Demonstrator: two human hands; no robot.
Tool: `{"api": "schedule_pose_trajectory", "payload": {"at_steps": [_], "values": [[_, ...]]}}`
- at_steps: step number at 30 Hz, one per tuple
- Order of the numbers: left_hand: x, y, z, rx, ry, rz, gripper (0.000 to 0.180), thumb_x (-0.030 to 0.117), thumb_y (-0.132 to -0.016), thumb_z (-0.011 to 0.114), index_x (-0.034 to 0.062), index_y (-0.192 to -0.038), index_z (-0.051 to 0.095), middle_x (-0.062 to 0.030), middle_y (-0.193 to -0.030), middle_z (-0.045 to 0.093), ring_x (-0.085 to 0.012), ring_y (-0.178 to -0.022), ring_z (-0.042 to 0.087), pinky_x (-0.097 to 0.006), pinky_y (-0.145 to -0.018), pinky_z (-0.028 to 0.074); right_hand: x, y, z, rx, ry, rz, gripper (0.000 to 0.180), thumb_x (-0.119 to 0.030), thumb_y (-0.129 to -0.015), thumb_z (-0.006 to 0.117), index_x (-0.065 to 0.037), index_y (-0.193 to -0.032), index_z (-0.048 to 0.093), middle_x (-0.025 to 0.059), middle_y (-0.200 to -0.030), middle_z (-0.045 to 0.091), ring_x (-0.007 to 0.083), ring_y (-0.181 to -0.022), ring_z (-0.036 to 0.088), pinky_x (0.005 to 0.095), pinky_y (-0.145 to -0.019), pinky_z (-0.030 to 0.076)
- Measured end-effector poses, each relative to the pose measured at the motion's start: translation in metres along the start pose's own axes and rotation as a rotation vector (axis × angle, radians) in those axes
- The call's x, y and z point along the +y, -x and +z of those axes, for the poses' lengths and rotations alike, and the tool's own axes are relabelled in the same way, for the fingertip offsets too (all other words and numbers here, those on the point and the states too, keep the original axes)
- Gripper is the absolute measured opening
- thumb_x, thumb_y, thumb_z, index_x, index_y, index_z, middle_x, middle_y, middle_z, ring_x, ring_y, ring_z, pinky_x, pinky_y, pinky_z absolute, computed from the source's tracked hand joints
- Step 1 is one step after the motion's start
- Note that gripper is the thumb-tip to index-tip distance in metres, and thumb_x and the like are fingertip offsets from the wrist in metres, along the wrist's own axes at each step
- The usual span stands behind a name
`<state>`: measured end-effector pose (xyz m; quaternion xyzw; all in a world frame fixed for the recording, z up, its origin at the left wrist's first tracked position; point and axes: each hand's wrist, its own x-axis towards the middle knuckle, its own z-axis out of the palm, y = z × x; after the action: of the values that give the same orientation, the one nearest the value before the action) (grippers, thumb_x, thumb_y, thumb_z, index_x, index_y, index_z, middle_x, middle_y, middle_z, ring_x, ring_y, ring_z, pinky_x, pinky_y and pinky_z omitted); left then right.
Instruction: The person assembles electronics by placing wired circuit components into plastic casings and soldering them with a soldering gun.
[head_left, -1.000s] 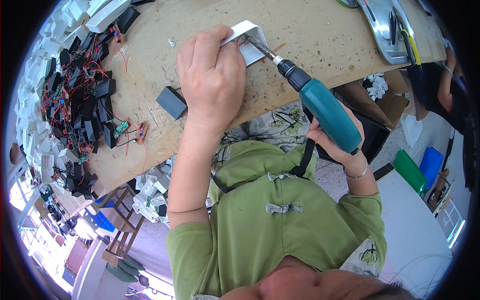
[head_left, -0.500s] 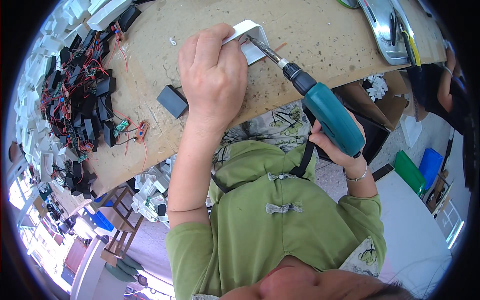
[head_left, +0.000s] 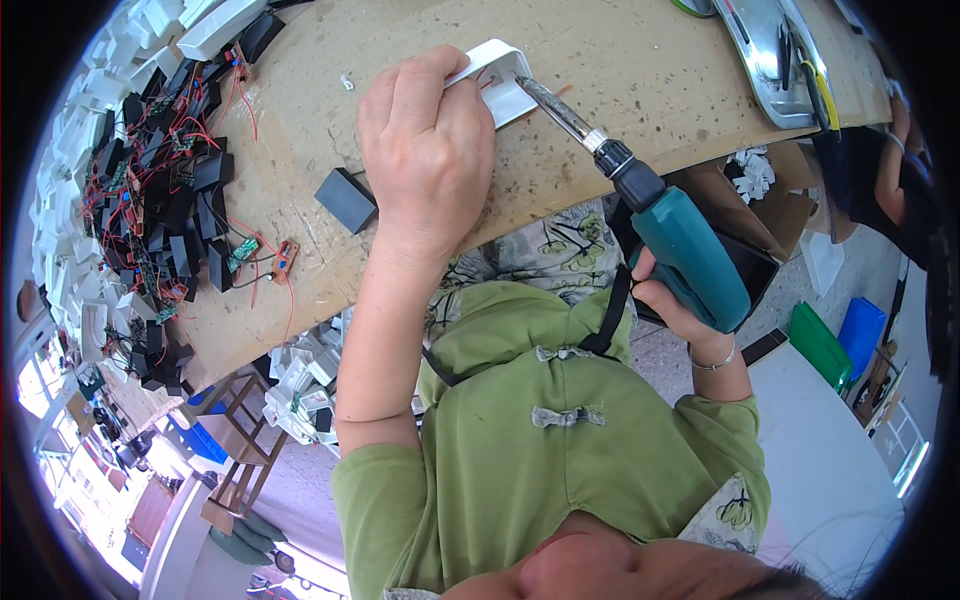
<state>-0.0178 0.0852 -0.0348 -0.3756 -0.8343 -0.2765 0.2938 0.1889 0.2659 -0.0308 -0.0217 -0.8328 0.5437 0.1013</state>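
Note:
A white open plastic case (head_left: 515,103) rests near the far middle of the bench, with thin red wire showing inside. My left hand (head_left: 428,135) is closed on its left side, and the fingertips are hidden. In my right hand (head_left: 683,308) is a teal electric drill (head_left: 690,250) with a black chuck and a long, worn metal bit. My fingers wrap round its handle, partly hidden by the body. The bit's tip is at the case's right rim; whether it touches cannot be told. Beside my left wrist lies a black rectangular box (head_left: 346,201).
Wired black boxes and circuit boards (head_left: 160,190) are heaped at the left, with white cases (head_left: 70,190) beyond. A small circuit board (head_left: 285,262) lies near the bench edge. A metal tray (head_left: 770,70) with tools stands far right; below is a cardboard box (head_left: 735,205).
The drill has moved right and toward me, drawing its tip from inside the white case to its right rim. My left hand and the case stay almost still.

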Motion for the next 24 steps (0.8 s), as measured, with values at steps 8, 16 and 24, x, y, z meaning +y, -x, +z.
{"api": "schedule_pose_trajectory", "payload": {"at_steps": [8,16,24], "values": [[0.005,-0.001,-0.027,-0.116,-0.01,-0.052,0.021,0.005,-0.064,0.068,0.0028,-0.084,0.064,-0.006,-0.099,0.058,-0.0249,-0.09,0.056,-0.038,-0.081,0.042,-0.007,-0.002,-0.006,-0.014,-0.104,0.08,0.056,-0.016,-0.074,0.079,0.009,-0.117,0.052,0.0057,-0.078,0.064,0.0117,-0.068,0.06,0.0242,-0.062,0.049],[-0.014,-0.002,-0.053,-0.264,0.125,-0.01,0.041,0.014,-0.06,0.077,0.0077,-0.098,0.063,-0.0107,-0.119,0.05,-0.0307,-0.113,0.047,-0.044,-0.089,0.037,-0.005,0.007,-0.006,0.053,-0.285,0.133,0.049,-0.016,-0.076,0.076,0.005,-0.114,0.054,0.0064,-0.087,0.062,0.0127,-0.074,0.057,0.0252,-0.066,0.046],[0.004,0.002,-0.033,-0.096,-0.07,0.049,0.024,0.018,-0.065,0.073,0.0114,-0.086,0.064,-0.0028,-0.11,0.054,-0.0217,-0.108,0.051,-0.043,-0.091,0.029,-0.006,0.011,-0.004,0.009,-0.251,0.133,0.062,-0.024,-0.079,0.075,0.005,-0.128,0.049,0.005,-0.094,0.061,0.0115,-0.077,0.054,0.0247,-0.069,0.043]]}}
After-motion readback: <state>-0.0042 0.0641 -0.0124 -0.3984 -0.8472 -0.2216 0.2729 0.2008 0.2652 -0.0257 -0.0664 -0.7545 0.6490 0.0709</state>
